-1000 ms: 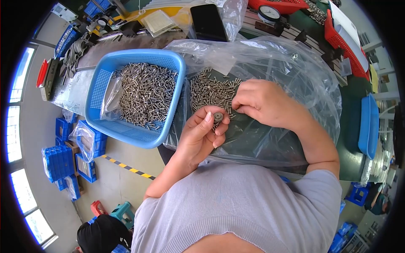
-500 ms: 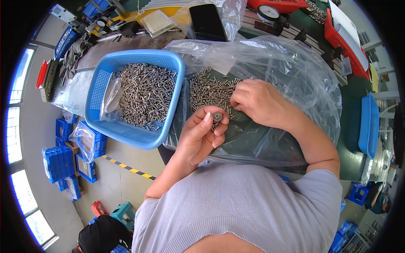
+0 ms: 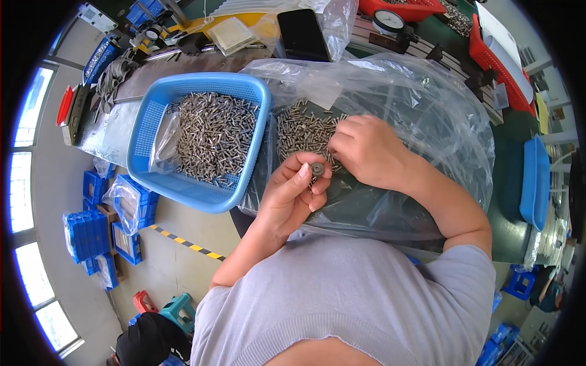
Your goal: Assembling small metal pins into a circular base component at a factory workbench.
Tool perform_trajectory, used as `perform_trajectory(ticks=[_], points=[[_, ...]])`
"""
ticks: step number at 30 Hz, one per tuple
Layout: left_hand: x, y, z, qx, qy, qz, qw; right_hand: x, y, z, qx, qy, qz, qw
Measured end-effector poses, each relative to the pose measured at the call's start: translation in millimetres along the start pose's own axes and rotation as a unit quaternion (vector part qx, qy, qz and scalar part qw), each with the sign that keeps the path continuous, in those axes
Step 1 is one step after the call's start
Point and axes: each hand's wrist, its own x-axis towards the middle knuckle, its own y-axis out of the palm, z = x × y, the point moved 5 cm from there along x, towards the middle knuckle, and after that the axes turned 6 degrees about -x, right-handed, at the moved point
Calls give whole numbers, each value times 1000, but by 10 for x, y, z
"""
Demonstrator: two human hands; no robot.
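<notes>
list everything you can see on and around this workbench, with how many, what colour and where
basket: one, blue, left of bench, full of metal screws
loose screws: many, silver, on clear plastic sheet
plastic sheet: one, clear, over green bench
small round part: one, dark grey, between left fingertips
phone: one, black, far edge
dial gauge: one, far edge
trays: red, far right
crates: several, blue, floor left
left hand: holds the round part
right hand: on the loose screws

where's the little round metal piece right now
In the head view, centre: the round metal piece is pinched at the left hand fingertips, just beside the right hand.
</notes>
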Motion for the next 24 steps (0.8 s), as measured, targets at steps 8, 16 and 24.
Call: perform_trajectory(ticks=[8, 16, 24], points=[[-7, -23, 1, -4, -10, 3, 1000, 12, -66, -20, 537, 213, 78, 812], [-10, -4, 5, -9, -15, -5, 1000, 13, 56, 26, 609, 170, 60, 773], [-12, -7, 11, -11, -20, -6, 1000, 9, 89, 53, 598, 167, 78, 780]])
